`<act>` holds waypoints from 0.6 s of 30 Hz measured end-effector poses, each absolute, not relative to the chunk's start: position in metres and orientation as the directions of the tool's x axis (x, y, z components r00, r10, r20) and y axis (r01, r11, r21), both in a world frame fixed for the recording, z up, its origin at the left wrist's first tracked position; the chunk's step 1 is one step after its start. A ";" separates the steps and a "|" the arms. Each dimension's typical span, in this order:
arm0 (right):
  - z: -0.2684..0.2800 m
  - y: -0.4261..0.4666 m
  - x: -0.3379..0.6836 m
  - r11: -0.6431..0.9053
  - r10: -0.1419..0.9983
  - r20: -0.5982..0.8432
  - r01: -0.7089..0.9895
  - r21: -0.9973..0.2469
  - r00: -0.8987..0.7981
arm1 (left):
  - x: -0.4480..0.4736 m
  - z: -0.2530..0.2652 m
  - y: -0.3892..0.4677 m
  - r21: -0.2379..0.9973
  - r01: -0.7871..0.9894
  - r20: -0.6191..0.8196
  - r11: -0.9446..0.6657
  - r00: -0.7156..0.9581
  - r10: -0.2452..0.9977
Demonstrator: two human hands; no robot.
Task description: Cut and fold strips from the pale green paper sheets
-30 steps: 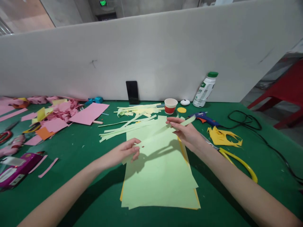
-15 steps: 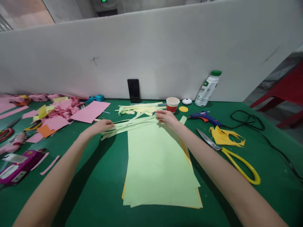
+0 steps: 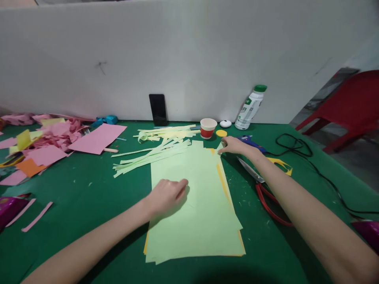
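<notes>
A stack of pale green paper sheets (image 3: 192, 221) lies mid-table, with orange-yellow paper showing along its edges. My left hand (image 3: 167, 197) is over the stack, its fingers curled in a loose fist with nothing visible in them. At the stack's top right corner, my right hand (image 3: 233, 145) pinches a small green paper piece (image 3: 220, 147) between thumb and fingers. Narrow green paper strips (image 3: 142, 159) are fanned across the stack's upper left edge. Behind them is a pile of paler yellow-green strips (image 3: 168, 133).
Scissors (image 3: 251, 170) lie beside my right forearm, near a blue glue gun (image 3: 251, 142) with a black cord. A paper cup (image 3: 208, 128), a bottle (image 3: 251, 107) and a phone (image 3: 158, 110) stand along the white partition. Pink paper scraps (image 3: 56, 136) cover the left.
My left hand has left the green strips and moved right and toward me over the sheets. My right hand has shifted right to the small green piece. The view has tilted slightly down.
</notes>
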State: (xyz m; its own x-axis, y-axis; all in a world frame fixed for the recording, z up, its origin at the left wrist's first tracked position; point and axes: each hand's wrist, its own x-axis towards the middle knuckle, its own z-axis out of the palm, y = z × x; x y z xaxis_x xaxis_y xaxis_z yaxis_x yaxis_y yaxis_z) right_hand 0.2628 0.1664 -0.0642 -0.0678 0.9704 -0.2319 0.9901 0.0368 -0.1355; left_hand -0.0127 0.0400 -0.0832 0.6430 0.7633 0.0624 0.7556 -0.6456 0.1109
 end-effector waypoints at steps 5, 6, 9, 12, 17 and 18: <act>-0.061 0.167 0.261 0.153 0.962 -0.225 0.988 -0.019 -0.153 | -0.001 -0.099 0.027 0.107 0.593 0.117 -0.798 0.789 0.603; -0.059 0.168 0.260 0.164 0.963 -0.217 0.986 0.002 -0.160 | -0.001 -0.101 0.027 0.103 0.577 0.136 -0.810 0.798 0.586; -0.052 0.166 0.255 0.207 0.963 -0.188 0.976 0.061 -0.192 | -0.003 -0.104 0.029 0.090 0.550 0.207 -0.830 0.805 0.556; -0.036 0.149 0.242 0.291 0.955 -0.091 0.950 0.115 -0.282 | -0.005 -0.099 0.028 0.077 0.561 0.310 -0.824 0.772 0.555; 0.000 0.082 0.214 0.506 0.768 0.250 0.799 0.326 -0.589 | -0.012 -0.072 0.021 0.022 0.450 0.659 -0.893 0.665 0.351; 0.006 0.064 0.210 0.537 0.671 0.320 0.736 0.412 -0.669 | -0.014 -0.065 0.020 0.053 0.438 0.676 -0.898 0.646 0.355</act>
